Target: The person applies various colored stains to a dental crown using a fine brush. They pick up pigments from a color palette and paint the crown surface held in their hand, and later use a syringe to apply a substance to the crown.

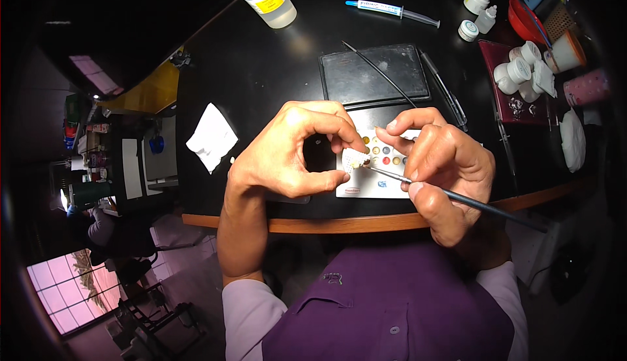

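My left hand (290, 145) is closed in a pinch, with thumb and fingertips around a small white piece with a dotted surface (353, 159). A yellowish spot and a dark bit show on that piece; its exact kind I cannot make out. In my right hand (450, 165) a fine paintbrush (480, 205) is gripped between thumb and fingers. Its thin tip points left and reaches to the white piece, touching it or nearly so. Beneath both hands lies a white palette card (359, 190) with several round spots of colour, partly hidden by the fingers.
Behind the palette sits a dark flat case (375, 74) with a thin black tool (379, 70) across it. A folded white tissue (213, 138) lies left, a cup of liquid (271, 3) and a syringe (392, 11) farther back. White jars (513, 74) crowd a maroon tray (491, 57) at right.
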### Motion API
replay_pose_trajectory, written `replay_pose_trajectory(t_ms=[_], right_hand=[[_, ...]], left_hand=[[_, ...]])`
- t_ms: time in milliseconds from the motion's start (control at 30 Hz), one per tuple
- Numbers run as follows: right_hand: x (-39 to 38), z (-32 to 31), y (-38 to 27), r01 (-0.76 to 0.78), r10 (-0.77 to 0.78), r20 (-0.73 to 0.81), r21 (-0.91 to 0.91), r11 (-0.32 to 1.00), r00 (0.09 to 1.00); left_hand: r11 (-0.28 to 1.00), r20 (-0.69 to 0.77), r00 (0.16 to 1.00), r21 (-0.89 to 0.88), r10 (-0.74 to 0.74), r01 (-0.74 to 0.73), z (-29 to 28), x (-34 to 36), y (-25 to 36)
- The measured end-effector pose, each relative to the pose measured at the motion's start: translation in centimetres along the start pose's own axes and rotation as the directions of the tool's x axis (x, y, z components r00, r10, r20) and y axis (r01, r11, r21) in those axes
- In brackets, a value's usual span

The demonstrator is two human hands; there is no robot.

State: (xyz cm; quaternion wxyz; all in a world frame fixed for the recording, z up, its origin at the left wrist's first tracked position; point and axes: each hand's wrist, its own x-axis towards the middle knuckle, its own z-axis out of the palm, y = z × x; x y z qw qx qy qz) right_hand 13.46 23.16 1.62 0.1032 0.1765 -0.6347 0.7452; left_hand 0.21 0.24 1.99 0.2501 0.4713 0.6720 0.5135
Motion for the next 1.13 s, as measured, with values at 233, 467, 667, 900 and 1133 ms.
replay_pose_trajectory(t_ms=[233,467,667,900,1133], right_hand=[[0.08,-0.2,0.41,-0.035,0.035,0.031,0.005,0.999,0.999],[0.36,-0.01,0.56,0.0,0.001,0.03,-0.023,1.0,1.0],[0.59,0.07,0.29,0.002,0.004,0.054,-0.096,0.995,0.999],[0.43,0.25,0.42,0.011,-0.011,0.002,-0.051,0.999,1.0],[0.54,0.21,0.26,0.02,-0.017,0.029,-0.106,0.994,0.999]], left_hand=[[0.989,0.005,0.999,0.142,0.05,-0.05,0.57,0.38,0.39],[0.981,-0.02,0.996,0.171,0.092,-0.087,0.93,0.3,0.25],[0.98,-0.016,0.996,0.181,0.092,-0.088,0.97,0.21,0.06],[0.973,-0.013,0.994,0.205,0.109,-0.104,0.95,0.33,0.2],[0.982,-0.004,0.998,0.181,0.061,-0.059,0.91,0.28,0.42]])
